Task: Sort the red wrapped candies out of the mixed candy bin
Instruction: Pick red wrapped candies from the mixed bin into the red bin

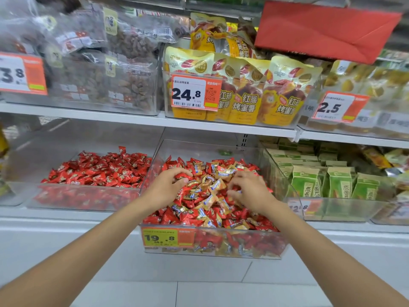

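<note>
While both hands dig in the bin (199,147), the left hand (166,187) grips red candies (182,175) by its left wall, probably to lift them out; the right hand (249,189) curls over gold candies (213,189) mid-bin, whether holding any I cannot tell.

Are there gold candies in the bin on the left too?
No, the left bin shows only red wrapped candies.

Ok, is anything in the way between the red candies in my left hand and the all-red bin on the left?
Yes: the mixed bin's clear left wall stands between the left hand, which grips red candies, and the red bin beside it. It rises above the candy, so lift over it. Nothing else visible.
</note>
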Available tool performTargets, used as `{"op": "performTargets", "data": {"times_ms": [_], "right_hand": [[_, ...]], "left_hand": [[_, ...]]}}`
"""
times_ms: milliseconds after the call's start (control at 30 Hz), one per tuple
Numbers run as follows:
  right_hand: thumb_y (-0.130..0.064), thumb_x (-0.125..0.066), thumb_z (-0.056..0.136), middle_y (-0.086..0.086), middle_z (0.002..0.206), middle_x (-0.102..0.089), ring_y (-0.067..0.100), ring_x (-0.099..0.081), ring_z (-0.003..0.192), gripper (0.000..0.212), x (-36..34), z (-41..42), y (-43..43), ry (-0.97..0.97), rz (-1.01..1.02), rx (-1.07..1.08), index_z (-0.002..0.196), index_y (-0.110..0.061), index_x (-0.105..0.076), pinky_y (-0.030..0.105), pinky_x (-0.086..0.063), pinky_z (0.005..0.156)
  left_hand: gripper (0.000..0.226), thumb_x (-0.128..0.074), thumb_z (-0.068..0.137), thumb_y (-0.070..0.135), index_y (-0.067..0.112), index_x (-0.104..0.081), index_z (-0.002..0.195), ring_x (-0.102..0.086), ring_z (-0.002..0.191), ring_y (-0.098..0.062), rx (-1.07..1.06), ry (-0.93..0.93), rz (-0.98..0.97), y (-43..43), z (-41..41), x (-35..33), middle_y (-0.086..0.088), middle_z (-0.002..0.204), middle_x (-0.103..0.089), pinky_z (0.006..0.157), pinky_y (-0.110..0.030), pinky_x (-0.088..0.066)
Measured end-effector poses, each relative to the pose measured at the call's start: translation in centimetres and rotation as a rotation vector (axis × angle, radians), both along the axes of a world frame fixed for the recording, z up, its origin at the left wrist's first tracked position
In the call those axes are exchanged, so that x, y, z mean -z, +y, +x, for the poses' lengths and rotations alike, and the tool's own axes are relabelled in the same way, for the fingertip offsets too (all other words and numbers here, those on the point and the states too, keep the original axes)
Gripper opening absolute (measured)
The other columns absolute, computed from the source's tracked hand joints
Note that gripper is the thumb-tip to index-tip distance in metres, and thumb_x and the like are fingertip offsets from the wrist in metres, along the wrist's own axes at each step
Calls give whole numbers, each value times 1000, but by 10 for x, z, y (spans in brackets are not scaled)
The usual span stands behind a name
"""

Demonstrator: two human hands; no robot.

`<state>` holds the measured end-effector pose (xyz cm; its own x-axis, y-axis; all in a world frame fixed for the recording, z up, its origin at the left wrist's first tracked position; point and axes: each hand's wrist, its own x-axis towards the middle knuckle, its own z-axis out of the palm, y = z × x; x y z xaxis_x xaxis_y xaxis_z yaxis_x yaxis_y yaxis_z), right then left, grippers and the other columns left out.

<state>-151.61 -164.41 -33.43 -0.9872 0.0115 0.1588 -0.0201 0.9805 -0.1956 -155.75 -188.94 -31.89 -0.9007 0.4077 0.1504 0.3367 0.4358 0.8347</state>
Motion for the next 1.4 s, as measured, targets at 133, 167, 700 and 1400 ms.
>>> {"op": "performTargets", "data": {"times_ms": [133, 167, 700, 1400], "right_hand": [[-29, -53, 96, 0, 124, -56, 23, -45, 118, 16, -10, 4, 26, 86, 63, 152, 106, -25, -65, 41, -31, 100], [-28, -54, 96, 1, 124, -57, 23, -47, 117, 16, -14, 7, 27, 97, 12, 153, 107, -25, -65, 41, -34, 102], [-21, -65, 90, -8, 84, -60, 8, -52, 82, 11, -1, 13, -20, -224, -277, -240, 88, -12, -71, 24, -37, 78], [-20, -57, 95, -4, 97, -70, 10, -65, 91, 11, -28, 16, 11, 184, -679, 92, 96, -19, -68, 28, -53, 82]], "left_hand": [[20, -46, 99, 22, 22, -59, 114, -21, 32, -5, -10, 18, 8, 2, 0, 2, 8, 44, -36, 34, -16, -19], [20, -44, 100, 22, 21, -59, 114, -23, 32, -4, -6, 30, 12, 3, 0, 0, 8, 48, -36, 34, -15, -20], [16, -59, 92, 30, 15, -65, 88, -52, 46, -9, 147, 5, -74, 0, 0, 1, 2, 67, -70, 54, -23, -39], [22, -70, 82, 37, 21, -64, 68, -62, 102, -8, 159, 42, -278, -2, -10, 7, 10, 96, -70, 101, -39, -44]]}}
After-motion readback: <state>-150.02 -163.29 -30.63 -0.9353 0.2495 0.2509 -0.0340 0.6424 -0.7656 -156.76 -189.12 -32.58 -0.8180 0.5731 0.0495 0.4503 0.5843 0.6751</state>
